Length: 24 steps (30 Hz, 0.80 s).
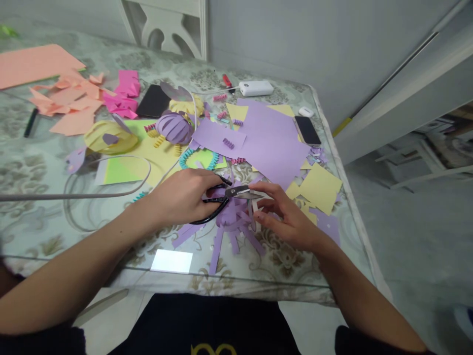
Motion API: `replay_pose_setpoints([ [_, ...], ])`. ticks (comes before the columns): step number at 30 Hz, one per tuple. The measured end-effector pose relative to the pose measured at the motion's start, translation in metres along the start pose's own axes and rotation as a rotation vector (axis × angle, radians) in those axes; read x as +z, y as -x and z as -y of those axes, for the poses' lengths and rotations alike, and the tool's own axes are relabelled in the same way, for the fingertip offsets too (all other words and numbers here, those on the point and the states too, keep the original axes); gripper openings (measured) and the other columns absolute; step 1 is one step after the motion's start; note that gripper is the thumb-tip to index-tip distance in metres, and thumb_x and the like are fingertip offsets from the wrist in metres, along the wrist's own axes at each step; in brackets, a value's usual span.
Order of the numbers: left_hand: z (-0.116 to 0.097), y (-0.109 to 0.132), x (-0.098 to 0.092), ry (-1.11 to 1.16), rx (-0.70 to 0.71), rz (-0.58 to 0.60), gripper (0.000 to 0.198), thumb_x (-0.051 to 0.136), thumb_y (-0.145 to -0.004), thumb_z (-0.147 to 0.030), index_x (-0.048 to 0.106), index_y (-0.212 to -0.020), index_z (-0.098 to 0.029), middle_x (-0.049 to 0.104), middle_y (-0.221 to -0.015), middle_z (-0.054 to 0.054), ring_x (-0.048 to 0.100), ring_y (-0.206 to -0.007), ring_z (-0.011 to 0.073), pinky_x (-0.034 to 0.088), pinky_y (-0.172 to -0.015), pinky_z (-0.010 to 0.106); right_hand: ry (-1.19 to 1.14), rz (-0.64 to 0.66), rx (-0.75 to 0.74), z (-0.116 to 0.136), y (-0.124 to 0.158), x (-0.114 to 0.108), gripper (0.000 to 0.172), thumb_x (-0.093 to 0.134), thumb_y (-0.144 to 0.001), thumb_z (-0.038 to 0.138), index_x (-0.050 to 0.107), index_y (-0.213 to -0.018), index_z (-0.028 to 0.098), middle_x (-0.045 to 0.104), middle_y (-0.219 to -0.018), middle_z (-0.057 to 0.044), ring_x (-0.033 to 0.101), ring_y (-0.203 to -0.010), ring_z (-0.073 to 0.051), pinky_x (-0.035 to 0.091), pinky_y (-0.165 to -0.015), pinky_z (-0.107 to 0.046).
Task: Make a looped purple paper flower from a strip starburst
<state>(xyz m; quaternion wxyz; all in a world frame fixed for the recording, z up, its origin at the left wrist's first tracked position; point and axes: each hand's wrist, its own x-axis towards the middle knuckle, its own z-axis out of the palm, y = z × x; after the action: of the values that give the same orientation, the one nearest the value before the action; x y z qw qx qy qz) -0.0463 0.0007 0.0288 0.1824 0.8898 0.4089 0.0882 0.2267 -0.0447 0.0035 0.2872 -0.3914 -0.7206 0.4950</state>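
My left hand [186, 196] grips black-handled scissors [238, 193], whose blades point right. My right hand [286, 214] is at the blade tips, thumb and fingers closed around a narrow whitish strip [255, 209] hanging below the blades. Under both hands a purple paper piece [233, 219] lies on the table, its long cut strips fanned out toward me. The scissors and fingers hide part of it. Whether the blades touch the strip is hard to make out.
Beyond my hands lie purple sheets [271, 140], yellow paper squares [320, 186], a turquoise paper coil ring [199, 160] and striped paper balls [174, 127]. A phone [307, 130] lies right, a white power bank [255, 88] at the back. A grey cable [74, 197] crosses the left side.
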Motion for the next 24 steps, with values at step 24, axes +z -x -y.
replay_pose_setpoints([
  [24,-0.0013,-0.0003,-0.0042,-0.03,-0.003,-0.004,0.015,0.054,-0.087,-0.026,0.066,-0.081,-0.018,0.068,-0.076,0.004,0.063,-0.071,0.0193,0.042,-0.065,0.03,0.041,-0.021,-0.078,-0.0033,0.0035,0.0031,0.036,0.061,-0.102,0.033,0.048,-0.134,0.038,0.048,-0.147,-0.006,0.068,-0.096,-0.016,0.061,-0.08,-0.036],
])
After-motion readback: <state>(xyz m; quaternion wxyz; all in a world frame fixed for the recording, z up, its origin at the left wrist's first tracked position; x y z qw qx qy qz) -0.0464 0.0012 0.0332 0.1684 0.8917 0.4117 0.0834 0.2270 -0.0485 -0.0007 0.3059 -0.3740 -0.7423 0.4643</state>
